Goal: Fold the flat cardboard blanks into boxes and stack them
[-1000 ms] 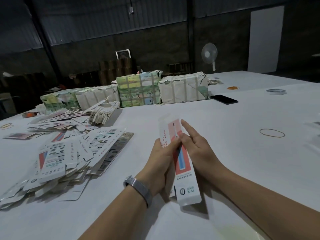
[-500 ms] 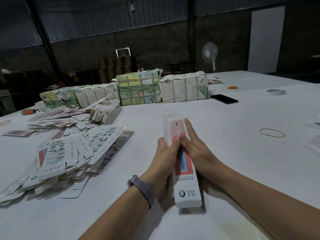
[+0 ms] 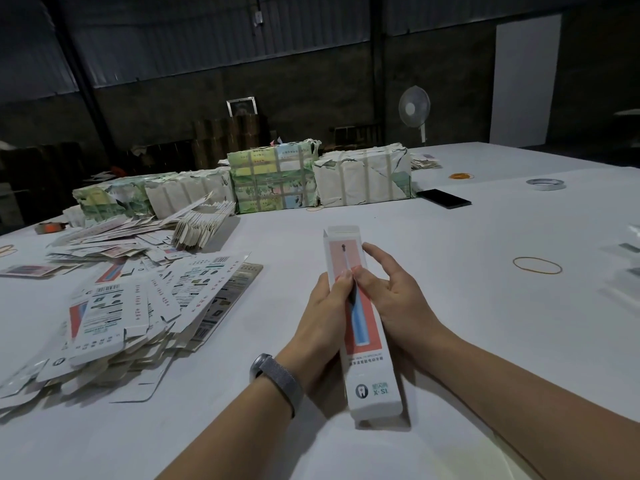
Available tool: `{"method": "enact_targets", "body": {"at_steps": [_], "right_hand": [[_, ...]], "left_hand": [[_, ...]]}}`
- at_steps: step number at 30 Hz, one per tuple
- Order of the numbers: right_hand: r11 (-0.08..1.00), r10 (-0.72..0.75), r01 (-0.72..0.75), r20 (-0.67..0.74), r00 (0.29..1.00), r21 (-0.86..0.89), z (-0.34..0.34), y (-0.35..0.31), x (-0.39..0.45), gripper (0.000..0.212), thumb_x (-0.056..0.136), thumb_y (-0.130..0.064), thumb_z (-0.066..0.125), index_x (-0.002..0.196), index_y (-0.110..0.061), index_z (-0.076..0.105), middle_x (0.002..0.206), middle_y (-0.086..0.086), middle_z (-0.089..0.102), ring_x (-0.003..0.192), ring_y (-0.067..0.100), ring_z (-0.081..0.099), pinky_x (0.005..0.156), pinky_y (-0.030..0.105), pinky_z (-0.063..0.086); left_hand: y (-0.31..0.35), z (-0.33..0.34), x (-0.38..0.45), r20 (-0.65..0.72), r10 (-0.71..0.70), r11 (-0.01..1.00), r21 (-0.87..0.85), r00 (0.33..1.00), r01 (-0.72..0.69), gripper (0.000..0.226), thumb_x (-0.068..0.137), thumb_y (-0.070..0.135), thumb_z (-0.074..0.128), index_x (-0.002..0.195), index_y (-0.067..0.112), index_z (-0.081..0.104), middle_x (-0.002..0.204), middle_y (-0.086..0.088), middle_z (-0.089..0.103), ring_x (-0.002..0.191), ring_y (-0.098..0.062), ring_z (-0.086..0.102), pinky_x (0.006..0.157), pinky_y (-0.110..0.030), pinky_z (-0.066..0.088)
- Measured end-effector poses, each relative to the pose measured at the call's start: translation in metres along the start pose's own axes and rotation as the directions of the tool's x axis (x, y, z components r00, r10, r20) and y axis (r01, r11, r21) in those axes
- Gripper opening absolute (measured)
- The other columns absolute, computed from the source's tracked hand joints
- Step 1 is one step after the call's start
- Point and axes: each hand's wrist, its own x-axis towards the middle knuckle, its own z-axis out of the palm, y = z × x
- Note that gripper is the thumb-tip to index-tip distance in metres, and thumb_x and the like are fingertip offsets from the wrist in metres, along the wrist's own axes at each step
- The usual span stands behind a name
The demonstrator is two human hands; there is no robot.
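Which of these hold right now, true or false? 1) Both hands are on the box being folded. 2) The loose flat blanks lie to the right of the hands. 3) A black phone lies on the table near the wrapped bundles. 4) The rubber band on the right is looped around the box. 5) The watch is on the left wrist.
1) True: the left hand and right hand both hold the box.
2) False: the flat blanks lie to the left.
3) True: the phone lies beside the wrapped bundles.
4) False: the rubber band lies loose on the table, apart from the box.
5) True: the watch is on the left wrist.
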Motion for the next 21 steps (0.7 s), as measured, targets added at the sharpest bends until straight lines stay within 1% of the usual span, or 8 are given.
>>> {"method": "enact_targets", "body": {"at_steps": [2, 4, 7, 9, 12, 15, 19, 21], "right_hand": [[1.0, -0.003, 0.003, -0.007, 1.0, -0.005, -0.0006, -0.0004, 0.0006, 0.032, 0.099, -0.037, 0.056, 0.126, -0.05, 0.044, 0.091, -0.004, 0.077, 0.078, 0.022, 0.076, 0.063, 0.026, 0.059], [1.0, -0.014, 0.014, -0.012, 1.0, -0.013, -0.0011, -0.0011, 0.0013, 0.031, 0.098, -0.038, 0.057, 0.124, -0.048, 0.045, 0.089, -0.003, 0.077, 0.077, 0.022, 0.076, 0.063, 0.025, 0.059], [0.999, -0.023, 0.023, -0.014, 1.0, -0.028, -0.0014, -0.0011, 0.0012, 0.032, 0.097, -0.038, 0.058, 0.125, -0.046, 0.045, 0.087, -0.002, 0.077, 0.077, 0.021, 0.076, 0.063, 0.024, 0.059], [0.999, -0.025, 0.025, -0.017, 1.0, -0.039, -0.0013, -0.001, 0.0008, 0.034, 0.096, -0.039, 0.059, 0.127, -0.043, 0.045, 0.086, -0.002, 0.077, 0.075, 0.02, 0.076, 0.062, 0.023, 0.059], [0.999, -0.02, 0.019, -0.03, 0.999, -0.044, -0.0018, -0.0012, -0.0001, 0.037, 0.094, -0.038, 0.062, 0.127, -0.04, 0.045, 0.084, -0.005, 0.077, 0.074, 0.018, 0.076, 0.06, 0.022, 0.057], [0.999, -0.007, 0.005, -0.042, 0.999, -0.049, -0.0029, -0.0011, 0.0002, 0.041, 0.092, -0.04, 0.065, 0.129, -0.039, 0.045, 0.084, -0.009, 0.076, 0.073, 0.018, 0.076, 0.059, 0.022, 0.058], [0.998, -0.003, 0.001, -0.044, 0.999, -0.061, -0.0028, 0.0011, 0.0006, 0.043, 0.091, -0.043, 0.065, 0.128, -0.042, 0.043, 0.085, -0.016, 0.075, 0.073, 0.017, 0.076, 0.057, 0.022, 0.057], [0.998, -0.001, -0.001, -0.047, 0.999, -0.056, -0.0025, 0.0025, 0.0007, 0.043, 0.093, -0.043, 0.063, 0.13, -0.042, 0.042, 0.087, -0.013, 0.075, 0.074, 0.019, 0.076, 0.06, 0.026, 0.06]], "left_hand": [[-0.0005, 0.0006, 0.0012, -0.016, 0.012, 1.0, 0.002, 1.0, -0.012, 0.017, 0.104, 0.049, 0.042, 0.113, 0.04, 0.053, 0.087, -0.004, 0.075, 0.076, -0.02, 0.077, 0.066, -0.024, 0.059], [-0.0002, 0.0, 0.0023, -0.044, 0.028, 0.999, 0.017, 0.999, -0.027, 0.025, 0.105, 0.048, 0.04, 0.113, 0.033, 0.058, 0.081, -0.001, 0.076, 0.074, -0.02, 0.076, 0.065, -0.024, 0.058], [0.0007, -0.0038, 0.0033, -0.058, 0.035, 0.996, 0.087, 0.998, -0.03, 0.045, 0.105, 0.051, 0.033, 0.121, 0.021, 0.063, 0.084, -0.003, 0.077, 0.076, -0.022, 0.076, 0.067, -0.023, 0.059], [0.0011, -0.0057, 0.0019, -0.042, 0.037, 0.994, 0.106, 0.998, -0.033, 0.05, 0.105, 0.051, 0.031, 0.124, 0.017, 0.062, 0.082, -0.002, 0.076, 0.074, -0.02, 0.076, 0.064, -0.02, 0.058], [0.001, -0.0056, -0.0004, -0.021, 0.033, 0.993, 0.118, 0.999, -0.031, 0.05, 0.105, 0.048, 0.03, 0.125, 0.015, 0.06, 0.076, 0.003, 0.075, 0.07, -0.017, 0.075, 0.063, -0.02, 0.057], [0.0024, -0.0051, -0.0012, -0.008, 0.026, 0.994, 0.11, 1.0, -0.025, 0.044, 0.105, 0.047, 0.03, 0.122, 0.018, 0.059, 0.073, 0.005, 0.074, 0.068, -0.017, 0.075, 0.064, -0.021, 0.058], [0.0049, -0.0058, -0.003, -0.007, 0.025, 0.995, 0.098, 1.0, -0.024, 0.037, 0.107, 0.045, 0.03, 0.11, 0.023, 0.06, 0.071, 0.005, 0.075, 0.066, -0.015, 0.075, 0.061, -0.019, 0.057], [0.0055, -0.0051, -0.0035, -0.004, 0.026, 0.993, 0.112, 1.0, -0.026, 0.037, 0.106, 0.046, 0.03, 0.107, 0.024, 0.06, 0.07, 0.006, 0.074, 0.066, -0.015, 0.075, 0.061, -0.019, 0.056]]}}
